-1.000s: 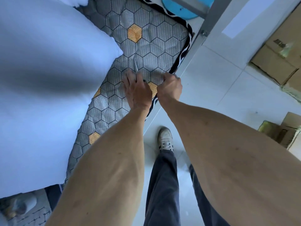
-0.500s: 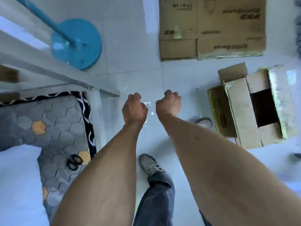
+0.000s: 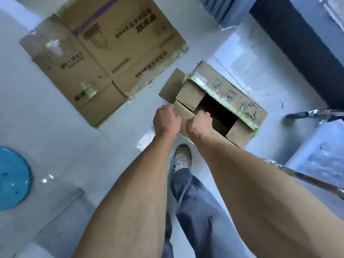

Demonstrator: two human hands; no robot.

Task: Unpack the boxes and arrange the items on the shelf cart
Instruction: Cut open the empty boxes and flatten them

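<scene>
Both hands hang over the open box (image 3: 214,107) mid-frame on the floor; left hand (image 3: 166,121) and right hand (image 3: 200,125) clenched, grasping nothing; flattened cardboard (image 3: 104,51) upper left

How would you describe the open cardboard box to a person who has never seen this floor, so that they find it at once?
Start from the large flattened cardboard lying on the pale tiled floor. Just to its right, in front of the person's left hand and right hand, stands the open box. Unlike the flat sheet, it has raised flaps, a dark hollow inside and greenish tape along its edges.
</scene>
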